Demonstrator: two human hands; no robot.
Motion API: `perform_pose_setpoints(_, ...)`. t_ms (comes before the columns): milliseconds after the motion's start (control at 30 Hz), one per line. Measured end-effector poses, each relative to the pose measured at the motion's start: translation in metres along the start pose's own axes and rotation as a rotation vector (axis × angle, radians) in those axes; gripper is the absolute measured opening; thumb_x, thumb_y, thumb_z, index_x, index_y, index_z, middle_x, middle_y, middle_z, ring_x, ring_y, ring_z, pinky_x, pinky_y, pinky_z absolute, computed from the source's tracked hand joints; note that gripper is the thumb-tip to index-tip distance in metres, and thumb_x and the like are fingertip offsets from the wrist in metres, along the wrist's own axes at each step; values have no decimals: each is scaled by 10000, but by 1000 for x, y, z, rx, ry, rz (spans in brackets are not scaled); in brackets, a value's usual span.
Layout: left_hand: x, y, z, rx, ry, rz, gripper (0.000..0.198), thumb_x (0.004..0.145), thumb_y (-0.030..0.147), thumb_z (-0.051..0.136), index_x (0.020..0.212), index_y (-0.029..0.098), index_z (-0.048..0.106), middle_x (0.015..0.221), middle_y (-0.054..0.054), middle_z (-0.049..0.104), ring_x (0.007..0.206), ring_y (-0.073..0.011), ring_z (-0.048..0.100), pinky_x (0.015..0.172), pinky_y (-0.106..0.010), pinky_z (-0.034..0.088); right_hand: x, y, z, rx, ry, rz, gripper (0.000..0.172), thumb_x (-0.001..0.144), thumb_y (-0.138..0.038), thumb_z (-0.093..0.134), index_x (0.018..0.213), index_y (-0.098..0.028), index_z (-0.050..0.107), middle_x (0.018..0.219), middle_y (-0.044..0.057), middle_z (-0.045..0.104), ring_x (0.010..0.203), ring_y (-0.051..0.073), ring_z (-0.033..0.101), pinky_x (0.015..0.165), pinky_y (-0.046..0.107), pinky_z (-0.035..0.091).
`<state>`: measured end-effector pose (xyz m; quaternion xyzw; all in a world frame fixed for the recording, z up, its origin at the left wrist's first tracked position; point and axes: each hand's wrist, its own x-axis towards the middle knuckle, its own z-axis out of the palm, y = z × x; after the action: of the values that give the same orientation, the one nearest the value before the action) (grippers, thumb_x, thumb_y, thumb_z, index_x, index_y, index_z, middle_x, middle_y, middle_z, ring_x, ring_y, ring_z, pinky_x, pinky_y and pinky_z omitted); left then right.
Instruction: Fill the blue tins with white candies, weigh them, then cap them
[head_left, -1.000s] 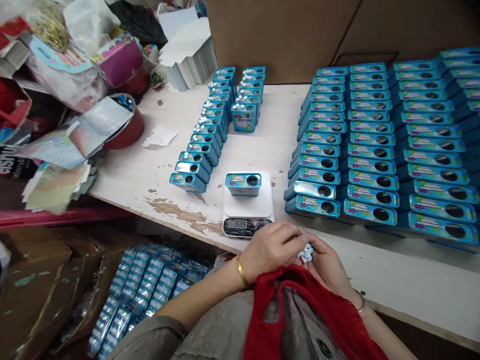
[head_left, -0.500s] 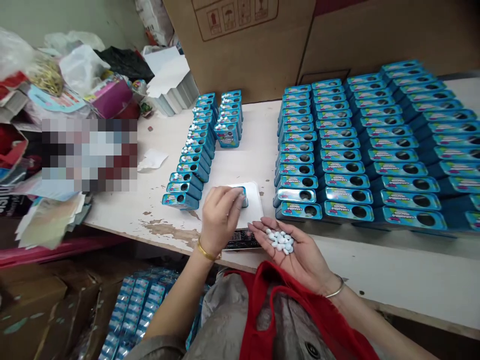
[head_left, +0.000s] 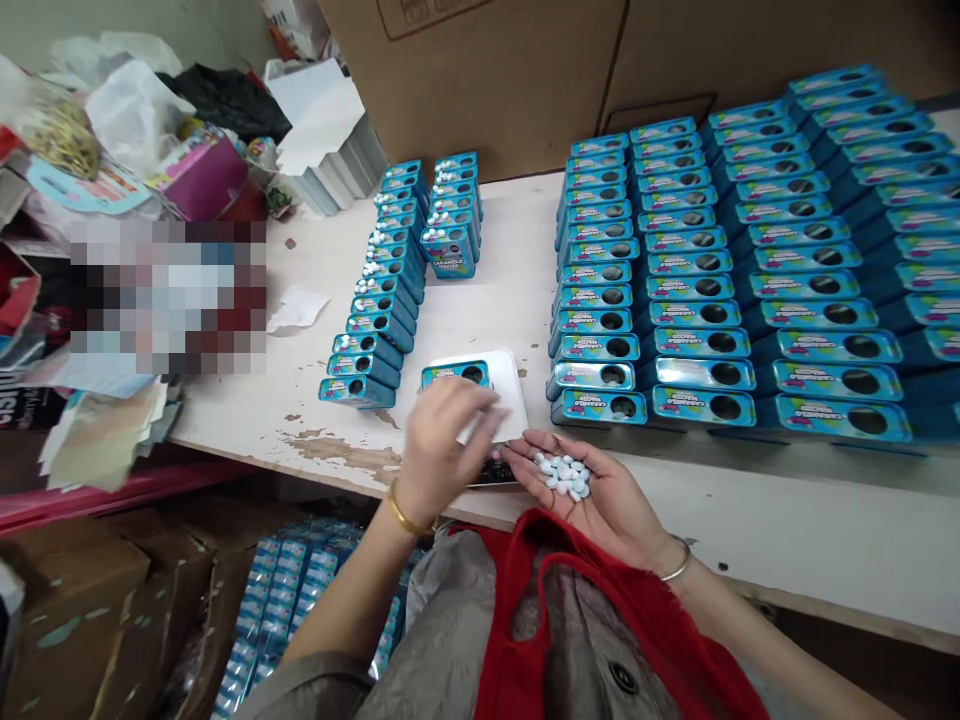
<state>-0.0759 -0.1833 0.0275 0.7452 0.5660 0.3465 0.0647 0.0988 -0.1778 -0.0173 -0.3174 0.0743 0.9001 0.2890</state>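
A blue tin [head_left: 454,375] with a round hole in its lid stands on a small white scale [head_left: 511,395] near the table's front edge. My left hand [head_left: 442,445] hovers just in front of the tin and covers the scale's display. Its fingers are smeared by motion and point toward my right palm. My right hand [head_left: 600,500] lies palm up beside it, cupped around a small heap of white and pale blue candies [head_left: 565,476]. Both wrists wear thin bangles.
Many rows of like blue tins [head_left: 712,290] fill the table's right side. Two shorter rows [head_left: 390,290] run back at centre-left, some topped with candies. Cardboard boxes [head_left: 487,80] stand behind. Bags and papers [head_left: 112,150] pile at left. A carton of tins [head_left: 300,590] sits below. A red bag [head_left: 540,620] lies on my lap.
My hands parted from in front of the scale. The right opened palm up with candies. The left reached to the tin on the scale, then drew back toward the right palm.
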Motion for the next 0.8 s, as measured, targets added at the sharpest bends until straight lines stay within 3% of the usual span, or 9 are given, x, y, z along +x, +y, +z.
perform_pose_setpoints(133,-25,33,37,-34,-288,175,194,902,318,493,893,163,610,892,-45,628,815,-147,525,705,-293,386,-4,0,-16,22,62,74,82,768,-165,605,723,-140,669,615,9,690,541,113,651,546,188,552)
perform_pose_setpoints(267,-47,46,64,-51,-443,322,243,916,354,472,836,205,646,853,-10,633,806,-125,516,692,-286,342,-10,-3,-33,-146,244,90,155,776,-257,628,865,-155,704,719,20,719,614,133,664,555,199,543)
perform_pose_setpoints(533,-51,45,59,-67,-475,348,263,920,332,479,775,193,649,855,-3,643,763,-101,517,622,-265,316,-9,-9,-67,-203,241,-46,248,739,-179,622,970,-146,705,770,30,720,687,150,676,625,222,551)
perform_pose_setpoints(800,-53,50,59,-105,-467,320,269,928,327,456,801,188,650,904,-2,667,767,-113,538,643,-260,356,-9,-9,-70,-328,254,-48,315,741,-199,664,1055,-172,675,819,16,709,702,136,665,572,193,545)
